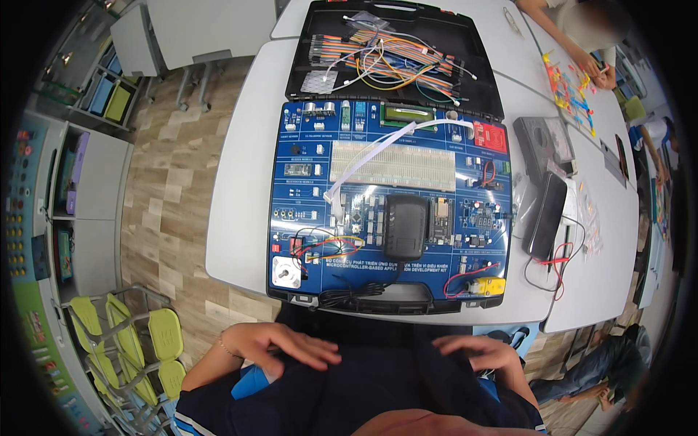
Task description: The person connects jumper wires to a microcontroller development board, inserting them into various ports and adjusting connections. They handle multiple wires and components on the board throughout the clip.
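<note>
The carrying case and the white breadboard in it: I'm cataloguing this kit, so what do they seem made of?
The carrying case looks like black moulded plastic with a matt finish and rounded, formed edges. The white breadboard seems to be plain white plastic, its face covered in fine rows of holes.

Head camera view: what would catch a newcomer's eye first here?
First, the big blue electronics training board in an open black plastic case at the centre of the grey table, its lid full of coloured jumper wires. On the board lie a white breadboard and a black box-shaped adapter. Below, the left hand and right hand rest empty on the person's dark lap.
</note>
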The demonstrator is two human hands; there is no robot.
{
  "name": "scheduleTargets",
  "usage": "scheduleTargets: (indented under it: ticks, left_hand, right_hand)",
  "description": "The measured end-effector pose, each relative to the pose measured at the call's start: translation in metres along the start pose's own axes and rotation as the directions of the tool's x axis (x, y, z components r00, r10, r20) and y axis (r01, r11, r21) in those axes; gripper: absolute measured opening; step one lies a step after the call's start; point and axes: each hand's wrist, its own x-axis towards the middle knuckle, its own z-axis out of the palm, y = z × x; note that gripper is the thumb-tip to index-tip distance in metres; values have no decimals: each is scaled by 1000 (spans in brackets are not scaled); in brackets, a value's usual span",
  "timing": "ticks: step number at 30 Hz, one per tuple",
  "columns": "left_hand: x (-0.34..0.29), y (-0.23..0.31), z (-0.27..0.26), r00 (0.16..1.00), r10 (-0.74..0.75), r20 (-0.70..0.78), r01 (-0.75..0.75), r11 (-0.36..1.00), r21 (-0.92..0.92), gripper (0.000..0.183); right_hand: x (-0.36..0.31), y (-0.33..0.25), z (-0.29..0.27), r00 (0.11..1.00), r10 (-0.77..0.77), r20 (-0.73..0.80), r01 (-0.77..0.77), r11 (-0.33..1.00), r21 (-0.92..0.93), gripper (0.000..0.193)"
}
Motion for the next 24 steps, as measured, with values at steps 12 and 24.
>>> scheduleTargets:
  ticks: [12, 24]
  left_hand:
    - [-24, -130, -44, 595, -24, -803, 617, 654, 437, 50]
    - [10, -158, -45, 635, 187, -750, 691, 297, 659, 30]
  right_hand:
    - [66, 129, -54, 601, -454, -658, -495, 435, -752, 38]
    - [112, 119, -67, 675, -498, -545, -502, 232, -833, 35]
